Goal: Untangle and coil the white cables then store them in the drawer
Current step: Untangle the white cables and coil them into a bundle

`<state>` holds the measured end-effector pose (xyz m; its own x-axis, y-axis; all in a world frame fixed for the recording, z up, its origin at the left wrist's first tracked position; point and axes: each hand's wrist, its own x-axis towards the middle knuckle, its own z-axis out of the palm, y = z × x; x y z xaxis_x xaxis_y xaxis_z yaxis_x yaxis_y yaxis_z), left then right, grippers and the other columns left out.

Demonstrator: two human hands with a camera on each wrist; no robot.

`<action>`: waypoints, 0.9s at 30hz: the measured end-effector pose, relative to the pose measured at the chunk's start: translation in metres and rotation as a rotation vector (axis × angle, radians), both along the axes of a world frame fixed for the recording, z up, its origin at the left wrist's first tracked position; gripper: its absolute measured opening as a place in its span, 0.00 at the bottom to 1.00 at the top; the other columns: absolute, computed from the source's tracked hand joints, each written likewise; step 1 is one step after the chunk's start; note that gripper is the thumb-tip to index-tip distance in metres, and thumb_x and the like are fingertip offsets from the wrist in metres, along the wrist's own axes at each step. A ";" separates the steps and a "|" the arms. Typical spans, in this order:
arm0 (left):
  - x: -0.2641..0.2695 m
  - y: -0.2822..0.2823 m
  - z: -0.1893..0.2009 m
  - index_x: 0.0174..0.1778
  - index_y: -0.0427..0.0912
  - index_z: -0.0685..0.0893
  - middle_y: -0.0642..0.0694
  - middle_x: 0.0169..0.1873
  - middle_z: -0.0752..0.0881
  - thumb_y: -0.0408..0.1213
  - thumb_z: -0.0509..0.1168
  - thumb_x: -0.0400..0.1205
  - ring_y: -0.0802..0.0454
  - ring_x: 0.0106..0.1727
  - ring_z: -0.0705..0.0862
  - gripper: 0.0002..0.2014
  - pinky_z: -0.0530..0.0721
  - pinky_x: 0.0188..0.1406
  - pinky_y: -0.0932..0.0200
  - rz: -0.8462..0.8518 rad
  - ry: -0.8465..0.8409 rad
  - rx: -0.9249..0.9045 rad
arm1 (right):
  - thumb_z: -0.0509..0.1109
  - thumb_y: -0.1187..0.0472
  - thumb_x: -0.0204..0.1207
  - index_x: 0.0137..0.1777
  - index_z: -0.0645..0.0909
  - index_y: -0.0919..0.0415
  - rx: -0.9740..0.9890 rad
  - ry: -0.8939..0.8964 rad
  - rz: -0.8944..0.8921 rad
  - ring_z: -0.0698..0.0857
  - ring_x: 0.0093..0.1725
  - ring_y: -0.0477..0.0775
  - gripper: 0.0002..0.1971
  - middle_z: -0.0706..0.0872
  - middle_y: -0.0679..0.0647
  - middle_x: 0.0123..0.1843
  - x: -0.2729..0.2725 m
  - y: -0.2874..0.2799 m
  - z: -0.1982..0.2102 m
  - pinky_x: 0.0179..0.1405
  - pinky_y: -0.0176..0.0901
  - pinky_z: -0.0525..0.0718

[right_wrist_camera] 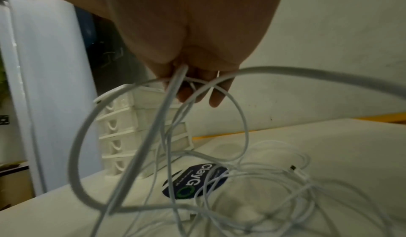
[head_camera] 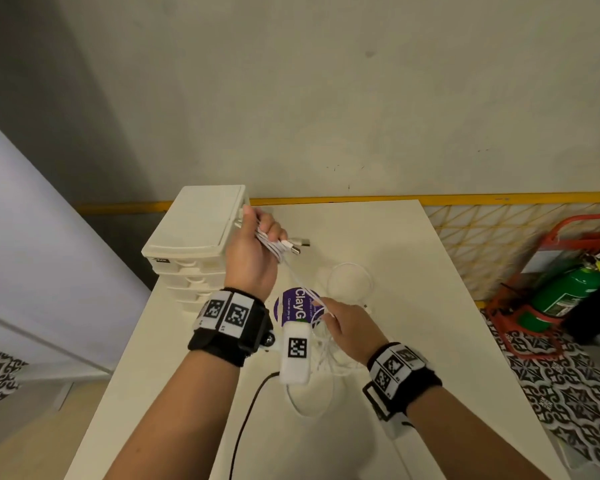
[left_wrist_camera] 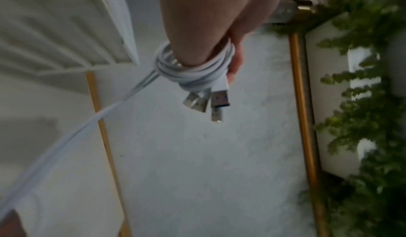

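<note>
Head view: left hand raised beside drawer unit, grip curled round coiled white cables; right hand over counter.
Left wrist: coil wraps fingers, plugs dangling.
Right wrist: fingers pinch strands above loose tangle on counter.

White cables through fingers

Taut white cables blur, cut off at the frame's edge.
</note>
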<state>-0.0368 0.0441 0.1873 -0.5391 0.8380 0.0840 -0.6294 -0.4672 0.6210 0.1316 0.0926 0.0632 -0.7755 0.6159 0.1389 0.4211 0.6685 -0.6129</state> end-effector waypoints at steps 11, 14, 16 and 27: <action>0.004 -0.003 -0.039 0.40 0.40 0.77 0.51 0.23 0.83 0.42 0.56 0.88 0.54 0.21 0.77 0.13 0.74 0.24 0.61 -0.130 1.255 -0.550 | 0.61 0.56 0.82 0.60 0.82 0.51 0.115 0.306 0.126 0.81 0.42 0.41 0.12 0.85 0.46 0.48 0.004 0.005 0.062 0.43 0.29 0.76; 0.018 -0.010 -0.037 0.39 0.37 0.78 0.47 0.17 0.81 0.48 0.50 0.88 0.54 0.14 0.71 0.21 0.69 0.16 0.65 -0.545 0.845 -0.475 | 0.65 0.49 0.78 0.50 0.83 0.47 0.050 0.399 -0.024 0.81 0.38 0.38 0.08 0.86 0.40 0.44 0.009 0.023 0.071 0.41 0.34 0.78; 0.023 -0.013 -0.039 0.41 0.38 0.77 0.48 0.15 0.75 0.56 0.51 0.85 0.56 0.14 0.66 0.24 0.67 0.16 0.66 -0.710 0.664 -0.382 | 0.64 0.37 0.71 0.42 0.82 0.46 0.038 0.355 -0.125 0.79 0.31 0.43 0.15 0.85 0.44 0.33 0.015 0.039 0.070 0.34 0.42 0.78; 0.008 -0.019 -0.018 0.29 0.43 0.78 0.52 0.12 0.74 0.42 0.74 0.75 0.62 0.11 0.69 0.14 0.69 0.11 0.67 -0.646 -0.125 0.080 | 0.57 0.32 0.71 0.35 0.79 0.50 0.148 0.268 -0.224 0.77 0.28 0.42 0.23 0.78 0.43 0.25 0.042 0.052 0.034 0.29 0.33 0.70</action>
